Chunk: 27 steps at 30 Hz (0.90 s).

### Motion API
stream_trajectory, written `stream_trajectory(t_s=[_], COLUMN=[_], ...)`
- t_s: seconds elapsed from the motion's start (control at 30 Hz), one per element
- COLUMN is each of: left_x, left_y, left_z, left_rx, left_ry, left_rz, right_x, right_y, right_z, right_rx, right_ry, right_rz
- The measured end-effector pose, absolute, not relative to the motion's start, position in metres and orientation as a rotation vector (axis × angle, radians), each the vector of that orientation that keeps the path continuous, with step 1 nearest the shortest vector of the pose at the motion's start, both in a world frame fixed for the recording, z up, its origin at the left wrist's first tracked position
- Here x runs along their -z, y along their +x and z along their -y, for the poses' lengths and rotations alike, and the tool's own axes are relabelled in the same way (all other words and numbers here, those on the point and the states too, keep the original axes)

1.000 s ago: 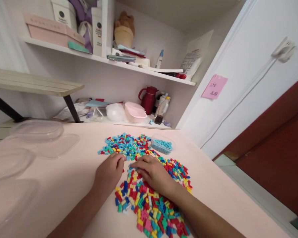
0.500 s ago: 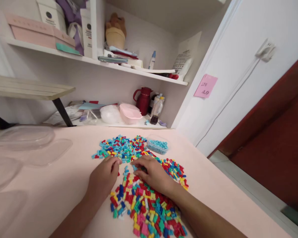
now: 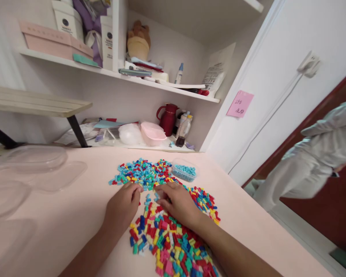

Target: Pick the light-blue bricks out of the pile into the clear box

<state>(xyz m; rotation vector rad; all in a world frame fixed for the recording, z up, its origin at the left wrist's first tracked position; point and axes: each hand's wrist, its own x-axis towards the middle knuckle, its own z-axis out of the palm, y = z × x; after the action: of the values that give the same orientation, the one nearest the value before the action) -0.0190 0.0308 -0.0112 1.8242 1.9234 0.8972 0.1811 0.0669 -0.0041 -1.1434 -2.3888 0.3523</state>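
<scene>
Small multicoloured building bricks lie in loose heaps on the pink tabletop (image 3: 83, 215). My left hand (image 3: 123, 204) rests at the left of the gap between the heaps, its fingers curled and thumb against the forefinger; whatever it may hold is hidden. Across the gap, my right hand (image 3: 177, 200) hovers low over the bricks, fingers bent forward and thumb apart from the forefinger. A few light-blue bricks (image 3: 148, 199) lie between the hands. Beyond them is a mostly blue heap (image 3: 141, 171); a mixed heap (image 3: 173, 238) spreads nearer me. A clear tub (image 3: 184, 175) holds light-blue bricks.
Clear plastic containers (image 3: 31, 158) and a lid (image 3: 60, 175) lie on the left. A small wooden stand (image 3: 37, 102) is behind them. The back shelf carries a pink box (image 3: 153, 133), a red jug (image 3: 168, 119) and bottles. A person in light clothing (image 3: 311, 161) is at the right.
A person in light clothing has come into view at the right. The view has shifted slightly; my hands have stayed nearly where they were.
</scene>
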Motion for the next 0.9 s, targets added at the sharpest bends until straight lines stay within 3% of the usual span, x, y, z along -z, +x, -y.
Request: stream_trajectory(t_s=[0.67,0.9], left_x=[0.0115,0.0121], left_y=[-0.0184,-0.0195], left_z=[-0.0308,-0.0325], left_rx=[-0.880,-0.887], left_ry=[1.830,1.841], left_rz=[-1.943,-1.917], right_x=[0.0092,0.0114], right_y=[0.1767,0.1767], right_z=[-0.0664,-0.0733], right_rx=[-0.485,-0.669], right_ry=[-1.099,-1.044], right_rz=[2.283,2.132])
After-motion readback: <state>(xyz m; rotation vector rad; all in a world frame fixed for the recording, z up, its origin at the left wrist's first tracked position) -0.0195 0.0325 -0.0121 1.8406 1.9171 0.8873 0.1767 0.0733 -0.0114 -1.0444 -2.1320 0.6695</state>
